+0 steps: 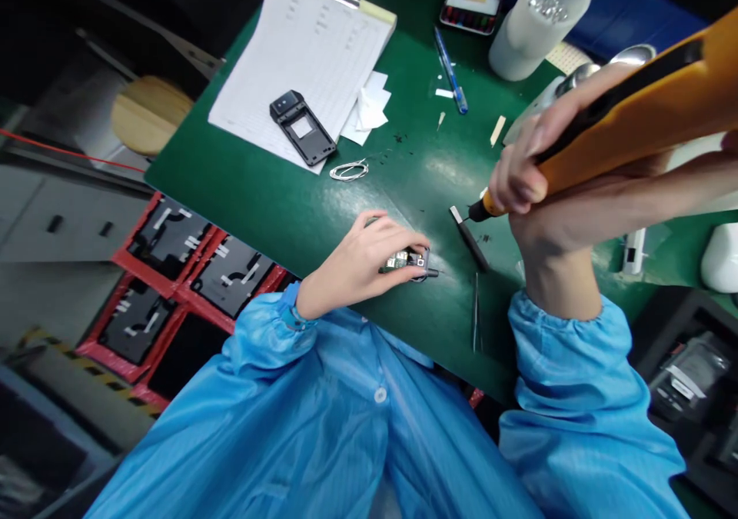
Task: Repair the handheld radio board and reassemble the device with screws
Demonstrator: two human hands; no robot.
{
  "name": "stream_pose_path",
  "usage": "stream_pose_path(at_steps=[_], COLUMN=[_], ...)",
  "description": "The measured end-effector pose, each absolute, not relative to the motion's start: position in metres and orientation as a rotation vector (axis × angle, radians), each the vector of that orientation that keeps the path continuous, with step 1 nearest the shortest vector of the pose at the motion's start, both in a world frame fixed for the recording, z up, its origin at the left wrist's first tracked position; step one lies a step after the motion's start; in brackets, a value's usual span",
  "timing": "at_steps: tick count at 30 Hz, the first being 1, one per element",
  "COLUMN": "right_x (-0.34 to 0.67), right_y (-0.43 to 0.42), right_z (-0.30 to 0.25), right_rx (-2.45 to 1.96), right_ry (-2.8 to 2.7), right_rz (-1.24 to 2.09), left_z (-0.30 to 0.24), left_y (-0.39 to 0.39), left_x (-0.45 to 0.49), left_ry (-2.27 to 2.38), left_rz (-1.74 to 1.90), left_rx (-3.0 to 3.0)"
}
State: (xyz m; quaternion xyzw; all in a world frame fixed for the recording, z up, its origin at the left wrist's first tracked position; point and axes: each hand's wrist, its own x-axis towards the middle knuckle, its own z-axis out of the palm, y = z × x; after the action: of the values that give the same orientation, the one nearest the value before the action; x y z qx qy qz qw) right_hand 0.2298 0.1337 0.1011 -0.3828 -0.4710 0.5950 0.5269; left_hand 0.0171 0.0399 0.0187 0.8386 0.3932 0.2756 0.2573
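Near the table's front edge, my left hand [374, 254] is closed around a small electronic device [418, 261] with a bare circuit board and a dark frame; my palm hides much of it. My right hand [545, 169] grips an orange electric screwdriver [628, 115] with a black stripe. Its black nose points down and left, its thin bit by the light end of a narrow dark strip [469, 240] on the green mat. I cannot tell whether the bit touches the strip. Tweezers [476, 313] lie close to the mat's front edge.
A clipboard with paper [305, 50] carries a black device housing [303, 128]. Beside it are a coiled white cable [349, 170] and paper scraps [369, 108]. Farther back are a blue pen [450, 71], a white cup [539, 23] and a small tray [473, 2]. Red-edged trays [178, 292] stand lower left.
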Motion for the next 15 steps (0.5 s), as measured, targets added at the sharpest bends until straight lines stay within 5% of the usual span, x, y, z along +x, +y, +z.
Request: stream_pose_path(at_steps=[6, 15], right_x=[0.249, 0.253], right_y=[0.147, 0.152], right_z=[0.116, 0.117], right_rx=[-0.949, -0.525], right_ry=[-1.009, -0.838], right_rz=[1.486, 1.11], left_z=[0.035, 0.041], left_y=[0.091, 0.14], left_x=[0.036, 0.066], left_ry=[1.039, 0.62], left_rz=[0.811, 0.918], left_rx=[2.371, 1.939])
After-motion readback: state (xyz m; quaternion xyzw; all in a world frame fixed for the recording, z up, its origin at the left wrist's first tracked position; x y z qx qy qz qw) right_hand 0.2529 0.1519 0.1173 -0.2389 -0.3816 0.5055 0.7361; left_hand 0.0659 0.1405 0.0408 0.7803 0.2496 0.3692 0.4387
